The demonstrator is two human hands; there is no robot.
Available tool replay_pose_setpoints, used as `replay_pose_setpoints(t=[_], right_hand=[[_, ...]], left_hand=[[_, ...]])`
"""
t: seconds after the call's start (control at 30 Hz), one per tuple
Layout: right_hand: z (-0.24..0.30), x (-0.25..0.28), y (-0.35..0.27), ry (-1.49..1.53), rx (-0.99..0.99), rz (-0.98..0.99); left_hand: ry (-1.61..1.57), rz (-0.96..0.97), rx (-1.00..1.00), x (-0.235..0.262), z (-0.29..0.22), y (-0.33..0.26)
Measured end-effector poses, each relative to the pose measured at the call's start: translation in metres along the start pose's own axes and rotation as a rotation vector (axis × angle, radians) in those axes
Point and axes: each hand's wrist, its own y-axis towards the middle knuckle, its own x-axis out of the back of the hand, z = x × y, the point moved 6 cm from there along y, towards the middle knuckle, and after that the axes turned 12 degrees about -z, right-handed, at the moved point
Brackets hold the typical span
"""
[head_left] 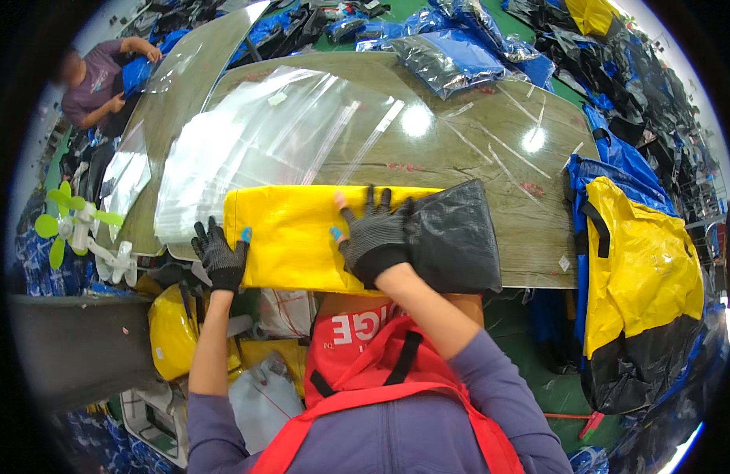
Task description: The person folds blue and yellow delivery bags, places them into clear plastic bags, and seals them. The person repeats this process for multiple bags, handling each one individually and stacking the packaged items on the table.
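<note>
A yellow bag with a black end [294, 241], flat and folded into a long strip, lies along the near edge of the table. My right hand [374, 241], in a dark knit glove with some fingertips bare, rests flat on its yellow part beside the black section, fingers spread. At the bag's left end is my left hand [221, 254], gloved the same way. Its fingers are apart, the blue-wrapped thumb on the yellow edge and the other fingers beside it. Neither hand grips anything.
Clear plastic sleeves [238, 150] fan across the glossy table [459, 158]. A packed blue bag [452, 59] sits at the far edge. Yellow-black bags [641, 268] hang at the right. At left are a small green-bladed fan [69, 217] and another person [92, 83] handling blue material.
</note>
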Motion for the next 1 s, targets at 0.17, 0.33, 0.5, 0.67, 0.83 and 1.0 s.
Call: replay_pose_setpoints(t=[0.17,0.33,0.5,0.67,0.83,1.0], right_hand=[[0.016,-0.026,0.016,-0.065,-0.025,0.069],[0.008,0.033,-0.018,0.441,0.405,-0.439],[-0.024,0.031,-0.084,0.590,0.219,-0.473],[-0.025,-0.028,-0.107,0.583,0.056,-0.204],[-0.037,-0.061,-0.118,0.776,-0.012,-0.284],[-0.034,-0.041,-0.127,0.623,0.051,-0.056]], left_hand=[[-0.993,0.365,0.558,0.009,0.001,-0.003],[-1.572,0.666,0.890,0.030,0.006,-0.014],[-1.607,0.476,0.911,0.097,-0.064,0.013],[-1.826,0.453,0.320,0.122,-0.344,0.033],[-1.058,0.505,0.029,0.053,-0.450,0.005],[-0.567,-0.035,-1.047,0.062,-0.456,0.003]])
